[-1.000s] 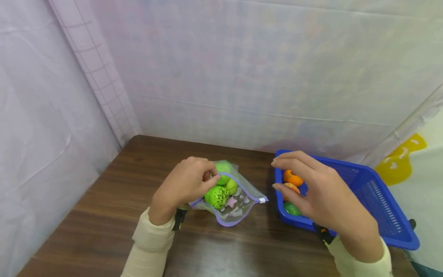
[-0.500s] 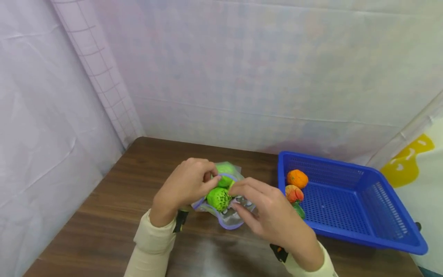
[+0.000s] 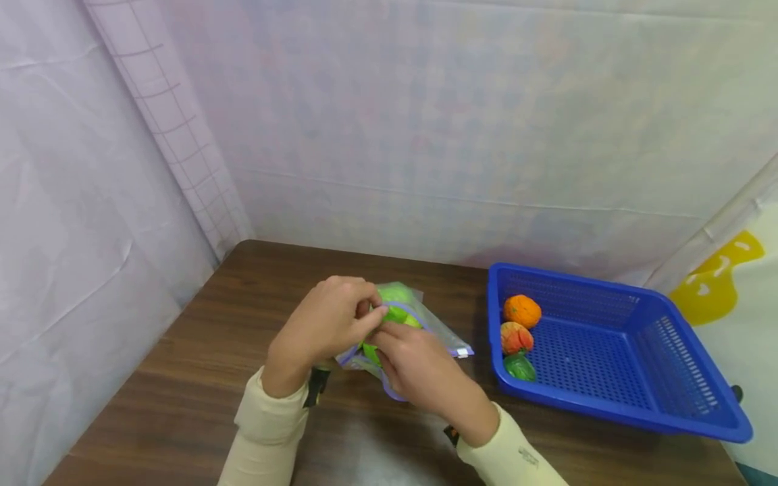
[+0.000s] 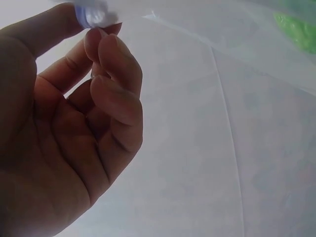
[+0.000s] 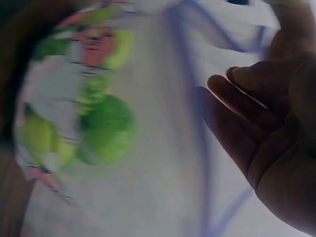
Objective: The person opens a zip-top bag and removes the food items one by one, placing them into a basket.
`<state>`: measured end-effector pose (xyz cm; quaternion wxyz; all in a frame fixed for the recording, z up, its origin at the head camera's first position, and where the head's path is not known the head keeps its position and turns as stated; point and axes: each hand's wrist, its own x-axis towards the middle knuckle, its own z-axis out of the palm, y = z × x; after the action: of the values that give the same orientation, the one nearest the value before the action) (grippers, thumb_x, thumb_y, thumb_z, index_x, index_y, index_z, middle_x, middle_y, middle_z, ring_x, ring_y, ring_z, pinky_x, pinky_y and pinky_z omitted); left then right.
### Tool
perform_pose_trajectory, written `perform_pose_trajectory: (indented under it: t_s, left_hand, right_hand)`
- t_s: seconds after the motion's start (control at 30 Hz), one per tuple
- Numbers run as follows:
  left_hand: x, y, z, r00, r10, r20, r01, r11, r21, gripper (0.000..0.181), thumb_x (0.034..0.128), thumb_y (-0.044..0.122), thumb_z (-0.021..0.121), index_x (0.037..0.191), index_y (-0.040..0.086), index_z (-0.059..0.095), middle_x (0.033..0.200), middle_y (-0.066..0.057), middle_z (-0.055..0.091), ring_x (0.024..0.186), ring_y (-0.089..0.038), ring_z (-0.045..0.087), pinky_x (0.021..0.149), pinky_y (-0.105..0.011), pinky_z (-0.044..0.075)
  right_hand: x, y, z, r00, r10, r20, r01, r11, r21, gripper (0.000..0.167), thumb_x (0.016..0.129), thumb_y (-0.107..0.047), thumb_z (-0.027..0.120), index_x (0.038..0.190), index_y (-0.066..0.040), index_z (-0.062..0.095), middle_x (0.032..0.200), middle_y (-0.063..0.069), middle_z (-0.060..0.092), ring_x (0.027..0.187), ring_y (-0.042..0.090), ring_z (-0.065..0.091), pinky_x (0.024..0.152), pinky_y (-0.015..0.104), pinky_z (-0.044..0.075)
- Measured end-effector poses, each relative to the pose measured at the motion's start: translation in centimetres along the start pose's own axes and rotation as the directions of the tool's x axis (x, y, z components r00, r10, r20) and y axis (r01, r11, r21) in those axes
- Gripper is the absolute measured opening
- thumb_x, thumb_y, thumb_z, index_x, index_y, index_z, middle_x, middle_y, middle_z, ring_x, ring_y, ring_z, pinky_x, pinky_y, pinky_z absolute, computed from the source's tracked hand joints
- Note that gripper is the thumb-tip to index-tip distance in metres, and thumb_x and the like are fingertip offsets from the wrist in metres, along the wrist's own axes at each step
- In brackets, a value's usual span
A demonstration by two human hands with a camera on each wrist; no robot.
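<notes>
A clear zip bag point(image 3: 442, 331) with a purple zip edge and a white slider lies on the table. Several green, roundish items point(image 3: 395, 295) are inside it. My left hand point(image 3: 328, 316) pinches the bag's left edge between thumb and fingers; the left wrist view shows a bit of purple zip point(image 4: 89, 15) at the fingertips. My right hand point(image 3: 419, 364) reaches over the bag's mouth, its fingertips close to the left hand and covering part of the contents. In the right wrist view its fingers point(image 5: 232, 116) are loosely extended beside the zip edge, with nothing visibly held.
A blue plastic basket point(image 3: 614, 412) stands to the right on the brown wooden table point(image 3: 200, 378). Along its left side lie an orange fruit point(image 3: 522, 311), a red-orange fruit point(image 3: 516, 337) and a green item point(image 3: 519, 366). Pale curtains point(image 3: 389, 135) hang behind the table.
My right hand has moved left from beside the basket, across the bag's mouth, to near the left hand. The left hand keeps its pinch in place.
</notes>
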<state>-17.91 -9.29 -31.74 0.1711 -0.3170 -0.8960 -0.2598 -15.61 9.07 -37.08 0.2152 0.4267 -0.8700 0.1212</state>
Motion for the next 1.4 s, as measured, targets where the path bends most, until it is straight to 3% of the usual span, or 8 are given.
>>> perform_pose_trajectory:
  t_s: [0.2, 0.5, 0.87, 1.4]
  left_hand:
    - [0.0, 0.0, 0.1, 1.0, 0.012, -0.008, -0.012, 1.0, 0.01, 0.007, 0.0875, 0.018, 0.074, 0.082, 0.014, 0.071, 0.065, 0.009, 0.05, 0.059, -0.005, 0.044, 0.055, -0.024, 0.038]
    - [0.2, 0.1, 0.4, 0.999, 0.044, -0.008, -0.044, 0.999, 0.004, 0.006, 0.0845, 0.014, 0.068, 0.081, 0.015, 0.072, 0.063, 0.009, 0.047, 0.058, -0.005, 0.042, 0.053, -0.022, 0.037]
    - [0.2, 0.4, 0.3, 0.999, 0.033, 0.042, -0.032, 0.999, -0.026, 0.006, 0.0869, 0.014, 0.07, 0.083, 0.015, 0.074, 0.063, 0.009, 0.047, 0.056, -0.004, 0.04, 0.052, -0.021, 0.035]
    - [0.1, 0.4, 0.3, 0.998, 0.024, 0.059, -0.023, 1.0, -0.014, 0.009, 0.0889, 0.016, 0.067, 0.082, 0.018, 0.073, 0.061, 0.011, 0.046, 0.055, -0.002, 0.039, 0.05, -0.02, 0.035]
  right_hand:
    - [0.0, 0.8, 2.9, 0.984, 0.126, 0.128, -0.11, 0.986, -0.127, 0.049, 0.08, -0.016, 0.079, 0.127, -0.017, 0.064, 0.124, 0.0, 0.066, 0.108, 0.02, 0.065, 0.085, 0.035, 0.057]
    - [-0.2, 1.2, 4.1, 0.955, 0.222, 0.197, -0.193, 0.969, -0.157, 0.059, 0.082, -0.024, 0.082, 0.136, -0.024, 0.058, 0.135, -0.001, 0.06, 0.111, 0.022, 0.061, 0.08, 0.037, 0.057]
    - [0.0, 1.1, 5.3, 0.864, 0.367, 0.346, -0.3, 0.925, -0.233, 0.066, 0.082, -0.022, 0.08, 0.141, -0.027, 0.053, 0.135, 0.001, 0.05, 0.1, 0.027, 0.059, 0.071, 0.039, 0.055]
    - [0.0, 1.5, 6.3, 0.865, 0.356, 0.354, -0.252, 0.918, -0.306, 0.08, 0.076, -0.021, 0.084, 0.146, -0.023, 0.044, 0.132, 0.002, 0.053, 0.098, 0.026, 0.059, 0.069, 0.037, 0.055]
